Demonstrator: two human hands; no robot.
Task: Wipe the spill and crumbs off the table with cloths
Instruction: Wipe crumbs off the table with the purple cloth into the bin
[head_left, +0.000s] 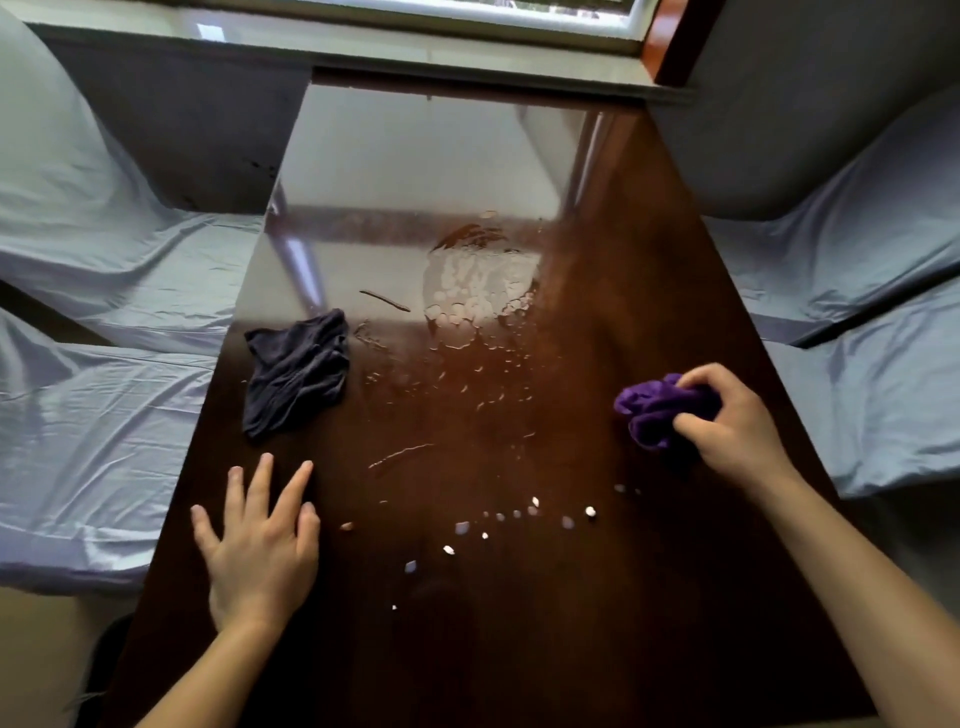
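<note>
Right of the watery spill (480, 291) on the glossy dark wooden table (649, 260), the right hand (737, 421) clamps a bunched purple cloth (654, 410); the left hand (260, 540) rests flat, fingers spread, below the crumpled dark grey cloth (296, 371). Wiping seems about to start: sweep toward the pale crumbs (519, 519) below the spill.

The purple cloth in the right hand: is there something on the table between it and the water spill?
Nothing visible blocks it. Between the purple cloth in the right hand and the spill lies only bare table with scattered droplets. The dark cloth lies left of the spill.
</note>
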